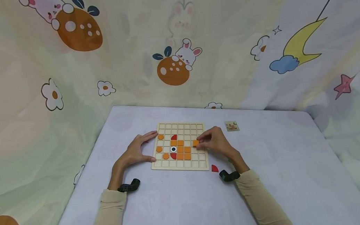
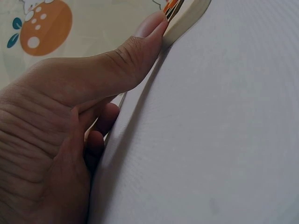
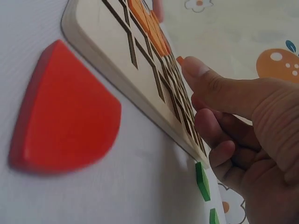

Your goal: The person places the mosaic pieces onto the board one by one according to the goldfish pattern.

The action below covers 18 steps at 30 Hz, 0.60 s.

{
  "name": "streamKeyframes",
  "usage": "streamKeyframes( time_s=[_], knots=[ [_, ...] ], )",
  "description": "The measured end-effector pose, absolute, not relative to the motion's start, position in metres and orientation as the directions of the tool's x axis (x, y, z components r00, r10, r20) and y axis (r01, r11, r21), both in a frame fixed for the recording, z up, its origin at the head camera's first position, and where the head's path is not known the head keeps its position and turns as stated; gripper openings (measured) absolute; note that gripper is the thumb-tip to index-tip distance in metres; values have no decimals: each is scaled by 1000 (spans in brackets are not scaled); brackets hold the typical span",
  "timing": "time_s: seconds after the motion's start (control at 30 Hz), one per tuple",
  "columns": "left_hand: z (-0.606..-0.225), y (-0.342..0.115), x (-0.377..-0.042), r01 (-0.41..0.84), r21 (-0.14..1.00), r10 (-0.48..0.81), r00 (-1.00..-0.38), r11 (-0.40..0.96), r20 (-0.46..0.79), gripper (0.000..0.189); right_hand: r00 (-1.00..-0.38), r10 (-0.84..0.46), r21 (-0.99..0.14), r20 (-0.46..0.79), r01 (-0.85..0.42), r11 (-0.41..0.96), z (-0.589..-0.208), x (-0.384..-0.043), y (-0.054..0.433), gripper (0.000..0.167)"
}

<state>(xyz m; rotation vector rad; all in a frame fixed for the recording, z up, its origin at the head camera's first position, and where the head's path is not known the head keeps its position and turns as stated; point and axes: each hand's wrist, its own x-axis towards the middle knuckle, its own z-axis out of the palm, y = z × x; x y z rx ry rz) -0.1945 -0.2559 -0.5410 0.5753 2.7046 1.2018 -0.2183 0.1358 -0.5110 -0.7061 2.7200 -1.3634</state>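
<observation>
A pale wooden grid board (image 1: 168, 165) lies on the table with several orange square tiles, orange round pieces, two red quarter-round pieces and an eye piece (image 1: 173, 149) on it. At its left side, my left hand (image 1: 134, 151) spreads thumb and fingers, touching the edge. In the left wrist view the thumb (image 2: 135, 56) presses the board's rim. Over the board's right part, my right hand (image 1: 215, 142) pinches an orange square tile (image 1: 195, 143) between thumb and fingers. Only a sliver of that tile shows in the right wrist view, at the thumb tip.
Off the board's lower right corner lies a loose red quarter-round piece (image 1: 214, 168). Green pieces (image 3: 202, 182) lie beside the board, mostly hidden by my right arm in the head view. A small patterned card (image 1: 232, 126) sits farther back on the white table (image 1: 180, 203).
</observation>
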Motion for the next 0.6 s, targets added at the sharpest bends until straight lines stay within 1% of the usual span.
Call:
streamKeyframes(
  time_s=[0.1, 0.33, 0.6],
  knots=[
    [-541, -256, -195, 295, 734, 394, -918, 612, 41, 112, -894, -412, -760, 176, -389, 520, -511, -221, 131, 24],
    [-541, -256, -194, 302, 734, 397, -917, 609, 48, 111, -901, -421, -761, 102, -343, 551, -511, -224, 118, 26],
    [-541, -256, -194, 307, 732, 397, -916, 609, 55, 111, -907, -415, -762, 69, -316, 565, -510, -227, 109, 27]
  ],
)
